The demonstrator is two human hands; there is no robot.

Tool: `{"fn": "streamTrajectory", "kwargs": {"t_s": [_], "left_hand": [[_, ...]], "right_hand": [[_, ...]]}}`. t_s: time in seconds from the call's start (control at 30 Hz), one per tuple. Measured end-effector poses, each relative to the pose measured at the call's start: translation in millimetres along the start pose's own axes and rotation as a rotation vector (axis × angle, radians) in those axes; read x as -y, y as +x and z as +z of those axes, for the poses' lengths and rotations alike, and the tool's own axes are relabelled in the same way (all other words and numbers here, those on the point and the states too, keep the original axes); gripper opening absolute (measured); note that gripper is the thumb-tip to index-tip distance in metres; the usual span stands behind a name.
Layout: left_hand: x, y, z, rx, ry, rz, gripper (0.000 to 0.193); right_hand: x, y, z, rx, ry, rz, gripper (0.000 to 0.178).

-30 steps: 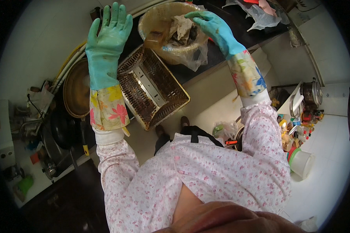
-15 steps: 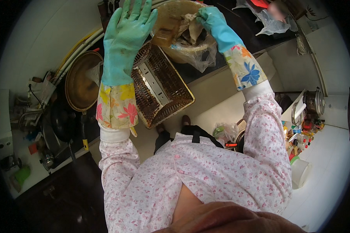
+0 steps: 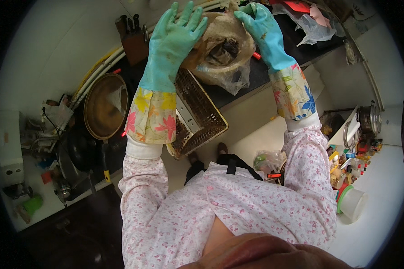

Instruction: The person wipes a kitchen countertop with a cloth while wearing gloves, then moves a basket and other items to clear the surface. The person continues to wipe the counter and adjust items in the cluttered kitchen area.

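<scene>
Left hand, fingers spread flat, and right hand, loosely open, press the bag between them, basket just below; next probably needs a firmer grip.

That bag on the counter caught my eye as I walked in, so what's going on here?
A person in teal rubber gloves has both hands up at a clear plastic bag of dark scraps on the dark counter. The left hand is spread open against the bag's left side, and the right hand rests on its right side. A wire basket lies just below, and a round pan sits to the left.
</scene>
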State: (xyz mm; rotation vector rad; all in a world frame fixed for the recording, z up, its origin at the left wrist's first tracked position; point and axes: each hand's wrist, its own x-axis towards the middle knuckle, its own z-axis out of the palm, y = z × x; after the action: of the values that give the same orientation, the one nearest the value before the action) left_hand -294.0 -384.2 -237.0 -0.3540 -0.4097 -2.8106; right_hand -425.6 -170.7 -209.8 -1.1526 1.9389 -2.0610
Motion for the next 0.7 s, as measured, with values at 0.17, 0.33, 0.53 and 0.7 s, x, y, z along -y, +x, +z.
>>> {"fn": "streamTrajectory", "kwargs": {"t_s": [0.17,0.33,0.53,0.7], "left_hand": [[2,12,9,-0.345,-0.883,-0.37,0.051],[8,32,-8,-0.099,-0.285,-0.553,0.053],[-5,35,-17,-0.062,0.211,-0.539,0.052],[3,34,-32,0.341,-0.11,-0.636,0.051]], "right_hand": [[-5,19,-2,-0.102,-0.559,-0.27,0.016],[-26,37,-1,-0.139,-0.626,-0.279,0.016],[-7,26,7,-0.163,-0.518,-0.257,0.014],[-2,27,3,-0.087,-0.501,-0.334,0.012]]}}
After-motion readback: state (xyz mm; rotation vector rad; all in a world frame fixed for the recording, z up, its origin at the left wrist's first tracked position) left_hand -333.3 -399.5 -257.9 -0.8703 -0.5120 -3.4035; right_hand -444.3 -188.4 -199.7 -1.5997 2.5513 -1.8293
